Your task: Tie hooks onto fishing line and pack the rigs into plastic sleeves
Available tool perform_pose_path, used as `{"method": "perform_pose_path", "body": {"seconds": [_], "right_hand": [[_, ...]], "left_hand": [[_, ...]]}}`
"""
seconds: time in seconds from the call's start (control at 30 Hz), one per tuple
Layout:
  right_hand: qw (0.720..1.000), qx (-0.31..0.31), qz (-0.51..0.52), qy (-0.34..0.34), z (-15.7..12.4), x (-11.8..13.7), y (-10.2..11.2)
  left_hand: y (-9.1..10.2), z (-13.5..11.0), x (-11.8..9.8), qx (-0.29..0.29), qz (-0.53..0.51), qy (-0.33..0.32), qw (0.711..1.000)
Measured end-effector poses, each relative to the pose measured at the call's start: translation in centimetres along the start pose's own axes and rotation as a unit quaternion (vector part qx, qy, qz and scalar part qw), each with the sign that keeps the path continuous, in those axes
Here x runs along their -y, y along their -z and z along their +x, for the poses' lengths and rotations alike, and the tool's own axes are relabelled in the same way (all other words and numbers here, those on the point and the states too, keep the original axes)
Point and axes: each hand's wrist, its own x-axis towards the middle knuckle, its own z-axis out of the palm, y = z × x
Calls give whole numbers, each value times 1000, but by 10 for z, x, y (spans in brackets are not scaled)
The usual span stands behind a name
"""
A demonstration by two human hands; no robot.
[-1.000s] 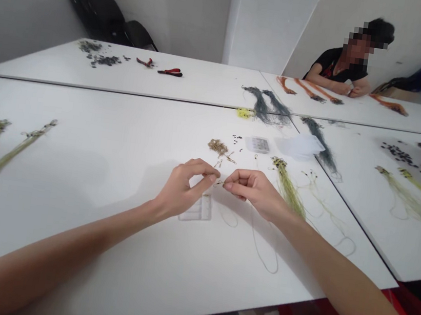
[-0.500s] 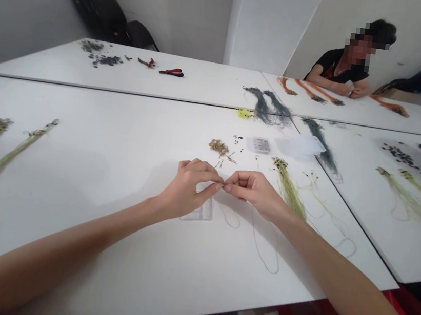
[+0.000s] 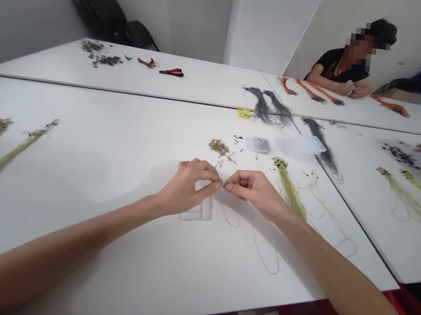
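Our left hand [image 3: 185,188] and right hand [image 3: 253,189] meet fingertip to fingertip, pinching a tiny dark piece [image 3: 223,184] above the smooth white counter [image 3: 64,117], with thin pale line [image 3: 261,241] looping nearby.

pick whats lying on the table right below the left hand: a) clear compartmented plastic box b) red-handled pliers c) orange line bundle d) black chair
a: the clear compartmented plastic box lies on the white table, just below the left hand, whose fingertips pinch close to those of the right hand.
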Motion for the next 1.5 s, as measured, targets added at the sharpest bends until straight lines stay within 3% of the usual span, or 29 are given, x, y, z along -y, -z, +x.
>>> {"method": "perform_pose_path", "body": {"seconds": [0.23,0.33,0.43,0.53,0.67,0.77,0.87,1.07,1.17,1.3,1.5], "right_hand": [[998,-27,-59,2,-3,-1,-2],[988,-72,-134,36,-3,-4,-5],[979,-77,-171,85,-3,-3,-7],[980,-81,-142,116,-3,1,-5],[992,-63,-79,82,1,3,5],[997,-16,-57,42,3,3,9],[995,13,-77,59,0,4,5],[983,-62,-96,142,-7,9,-2],[987,-87,-86,101,-4,8,4],[1000,-3,1,22,2,3,13],[987,82,133,-36,5,2,15]], "left_hand": [[-2,1,2,-12,24,11,1000],[-4,0,5,-26,50,46,997],[-6,-1,8,-19,65,41,997],[-7,-4,5,8,61,-16,998],[-5,-6,-3,10,40,-76,996],[-3,-6,-5,-46,26,-57,997],[-4,-5,-2,-100,34,-13,994],[-7,-6,0,-74,54,-50,995],[-6,-6,-2,-58,32,-64,996],[-4,-6,-3,-56,-8,-41,998],[-3,-5,-2,-66,-109,-14,992]]}}
